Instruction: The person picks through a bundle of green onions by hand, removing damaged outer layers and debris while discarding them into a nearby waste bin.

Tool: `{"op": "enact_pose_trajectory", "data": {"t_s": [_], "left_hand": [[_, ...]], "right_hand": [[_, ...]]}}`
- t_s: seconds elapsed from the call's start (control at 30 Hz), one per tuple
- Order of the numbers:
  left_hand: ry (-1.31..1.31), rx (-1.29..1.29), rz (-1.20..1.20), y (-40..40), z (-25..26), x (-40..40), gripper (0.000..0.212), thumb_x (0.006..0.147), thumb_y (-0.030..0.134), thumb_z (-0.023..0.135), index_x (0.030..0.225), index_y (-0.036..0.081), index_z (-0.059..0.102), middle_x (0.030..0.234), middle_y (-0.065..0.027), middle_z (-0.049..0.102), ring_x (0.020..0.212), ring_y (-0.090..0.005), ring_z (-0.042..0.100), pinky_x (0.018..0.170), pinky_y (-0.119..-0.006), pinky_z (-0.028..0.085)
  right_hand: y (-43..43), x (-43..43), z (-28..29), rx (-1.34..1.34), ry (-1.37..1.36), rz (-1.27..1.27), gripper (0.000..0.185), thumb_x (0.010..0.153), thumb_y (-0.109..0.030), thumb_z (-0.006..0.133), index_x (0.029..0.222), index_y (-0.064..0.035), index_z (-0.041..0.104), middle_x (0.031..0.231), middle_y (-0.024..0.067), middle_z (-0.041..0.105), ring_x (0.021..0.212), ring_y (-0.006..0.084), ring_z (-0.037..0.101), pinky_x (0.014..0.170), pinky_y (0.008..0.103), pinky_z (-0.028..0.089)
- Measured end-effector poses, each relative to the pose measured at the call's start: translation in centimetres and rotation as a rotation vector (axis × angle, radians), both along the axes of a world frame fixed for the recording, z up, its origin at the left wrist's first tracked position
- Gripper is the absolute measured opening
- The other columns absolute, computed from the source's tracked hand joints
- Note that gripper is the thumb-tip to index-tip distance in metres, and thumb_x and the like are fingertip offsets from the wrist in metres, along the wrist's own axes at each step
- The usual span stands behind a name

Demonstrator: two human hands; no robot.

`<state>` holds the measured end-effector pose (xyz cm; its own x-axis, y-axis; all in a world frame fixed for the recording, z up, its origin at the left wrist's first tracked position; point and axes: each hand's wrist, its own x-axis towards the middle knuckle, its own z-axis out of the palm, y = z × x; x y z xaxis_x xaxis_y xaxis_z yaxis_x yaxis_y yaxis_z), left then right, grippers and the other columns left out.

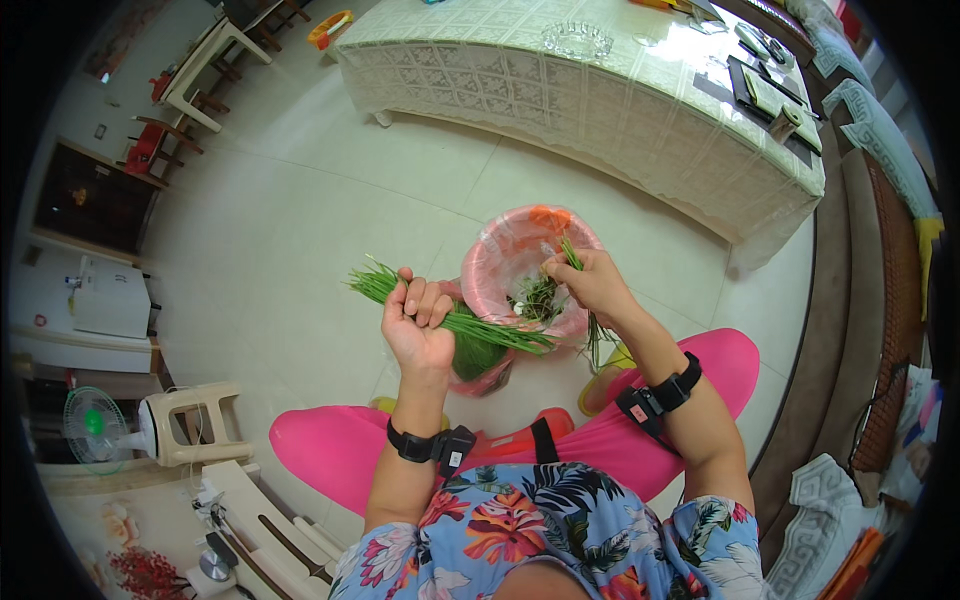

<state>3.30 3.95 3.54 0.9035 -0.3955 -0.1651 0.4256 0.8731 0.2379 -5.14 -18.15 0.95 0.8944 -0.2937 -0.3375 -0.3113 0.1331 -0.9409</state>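
Observation:
My left hand (420,319) is closed around a thick bunch of long green stalks, likely garlic chives (499,334), whose ends stick out on both sides of the fist. With my right hand (589,281) I pinch a smaller bundle of the same stalks (595,334), hanging down over the right rim of a pink basin (480,274). Clear plastic lines the basin, and a heap of trimmed, withered bits (541,300) lies inside. Below my left hand, a reddish plastic bag (487,384) holds more greens (474,360), partly hidden by the bunch.
A long table (465,34) under a lace cloth, with a glass ashtray (577,39) on it, stands ahead. A brown sofa (862,247) runs along the right. At left are a plastic stool (199,427) and a fan (94,424). My knees flank the basin and bag.

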Motion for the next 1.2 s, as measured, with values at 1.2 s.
{"op": "enact_pose_trajectory", "data": {"t_s": [1.2], "left_hand": [[0.061,0.019,-0.180,-0.4,-1.1,-1.5,0.013,0.092,0.010,0.044,0.099,0.003,0.053,0.061,0.0022,0.036,0.050,-0.0086,0.029,0.046,-0.023,0.027]], "right_hand": [[-0.7,2.0,-2.0,-0.177,0.054,0.087,0.020,0.077,-0.015,0.069,0.088,0.0009,0.068,0.080,0.0016,0.062,0.070,0.0095,0.056,0.065,0.0273,0.046]]}}
